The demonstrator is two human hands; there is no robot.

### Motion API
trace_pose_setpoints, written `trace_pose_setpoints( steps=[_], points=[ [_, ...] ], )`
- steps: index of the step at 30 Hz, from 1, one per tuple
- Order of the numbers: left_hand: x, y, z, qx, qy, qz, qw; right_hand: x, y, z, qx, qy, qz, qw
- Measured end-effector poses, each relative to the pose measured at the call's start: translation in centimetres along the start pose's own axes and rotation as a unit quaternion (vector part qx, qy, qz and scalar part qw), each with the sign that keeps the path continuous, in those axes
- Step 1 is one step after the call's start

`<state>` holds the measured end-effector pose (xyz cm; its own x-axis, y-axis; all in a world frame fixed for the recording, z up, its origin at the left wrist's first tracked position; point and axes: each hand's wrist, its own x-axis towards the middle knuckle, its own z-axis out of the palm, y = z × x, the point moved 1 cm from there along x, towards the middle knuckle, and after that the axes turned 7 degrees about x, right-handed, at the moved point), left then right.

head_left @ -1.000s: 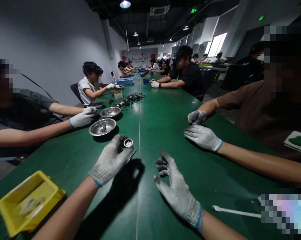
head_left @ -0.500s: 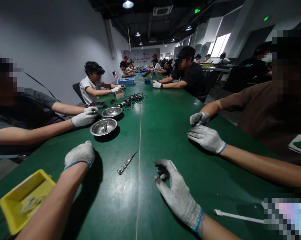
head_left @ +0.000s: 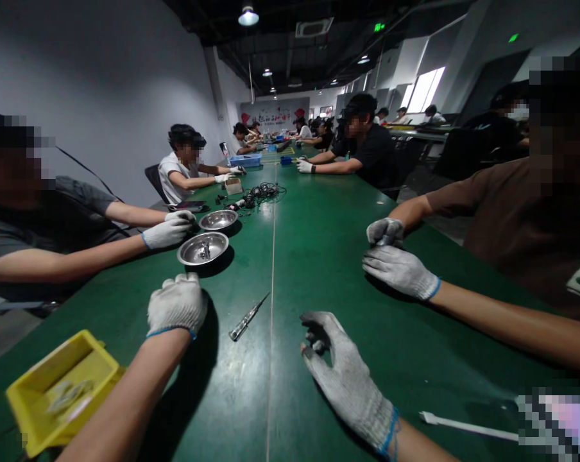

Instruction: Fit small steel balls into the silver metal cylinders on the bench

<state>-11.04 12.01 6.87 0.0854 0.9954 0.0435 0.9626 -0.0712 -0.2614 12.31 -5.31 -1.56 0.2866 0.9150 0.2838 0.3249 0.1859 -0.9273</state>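
My left hand [head_left: 177, 307], in a white knit glove with a blue cuff, is held over the table at left with its fingers curled closed. Whatever it may hold is hidden behind the knuckles. Just beyond it sits a steel bowl [head_left: 217, 255] with small metal parts [head_left: 204, 250] inside. Between my hands lies a screwdriver [head_left: 248, 319] with a clear handle, its tip pointing away from me. My right hand [head_left: 342, 375], gloved with soiled fingertips, rests at right. Its fingers are bent, thumb apart, and nothing shows in the gap.
Left of my forearm stands a yellow bin [head_left: 23, 410] with pale pieces in it. A second steel bowl [head_left: 230, 221] and tangled black cables [head_left: 264, 194] lie farther off. Co-workers' gloved hands [head_left: 400, 269] are at both sides. A white cable tie-like strip [head_left: 468, 426] lies at right.
My left hand has moved right, closer to the screwdriver, still curled. My right hand keeps its bent pose. The whole view has shifted slightly.
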Motion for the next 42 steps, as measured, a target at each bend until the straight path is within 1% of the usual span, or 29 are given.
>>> trace_pose_setpoints(
  steps=[2,3,6,9,12,17,22,28,33,35,36,37,39,41,42],
  points=[
    [-0.7,1.3,0.0,0.028,-0.004,0.052,0.998,0.0,-0.1,0.0,0.001,0.001,0.001,1.000],
    [-1.0,1.9,0.2,0.019,-0.010,0.081,0.996,0.0,-0.2,0.0,0.001,0.000,0.002,1.000],
    [-1.4,3.5,1.5,-0.061,-0.019,0.156,0.986,0.1,-0.3,0.0,0.001,-0.002,-0.001,1.000],
    [-1.0,4.6,3.0,-0.106,-0.005,0.194,0.975,0.1,-0.2,0.1,-0.001,0.000,-0.005,1.000],
    [0.3,5.2,4.0,-0.136,0.012,0.206,0.969,0.1,0.0,0.1,0.002,0.003,-0.006,1.000],
    [3.0,5.8,4.6,-0.157,0.029,0.228,0.960,0.3,0.1,0.2,0.006,0.003,-0.003,1.000],
    [4.0,7.2,5.1,-0.154,0.052,0.247,0.955,0.4,-0.1,0.2,0.011,0.003,-0.005,1.000],
    [5.4,8.3,5.4,-0.135,0.038,0.264,0.954,0.4,0.1,-0.1,0.012,-0.015,-0.014,1.000],
    [7.3,9.3,5.2,-0.124,0.030,0.262,0.957,-0.6,-0.5,0.0,0.039,-0.047,-0.031,0.998],
    [8.7,10.2,5.0,-0.125,0.033,0.252,0.959,0.0,-0.9,-1.3,0.056,-0.047,-0.036,0.997],
    [9.6,10.8,4.9,-0.126,0.035,0.243,0.961,0.9,-1.0,-2.6,0.048,-0.018,-0.035,0.998],
    [10.6,11.4,4.7,-0.127,0.037,0.233,0.963,2.2,-0.9,-4.3,0.030,-0.019,-0.031,0.999],
    [12.9,13.0,4.4,-0.132,0.041,0.210,0.968,5.9,-0.3,-8.6,0.020,0.007,-0.027,0.999],
    [15.3,14.6,4.1,-0.137,0.043,0.188,0.972,10.2,1.1,-13.4,0.008,0.019,-0.021,1.000],
    [16.5,15.4,3.9,-0.141,0.046,0.175,0.973,12.1,2.1,-15.4,-0.024,-0.020,-0.016,0.999]
  ],
)
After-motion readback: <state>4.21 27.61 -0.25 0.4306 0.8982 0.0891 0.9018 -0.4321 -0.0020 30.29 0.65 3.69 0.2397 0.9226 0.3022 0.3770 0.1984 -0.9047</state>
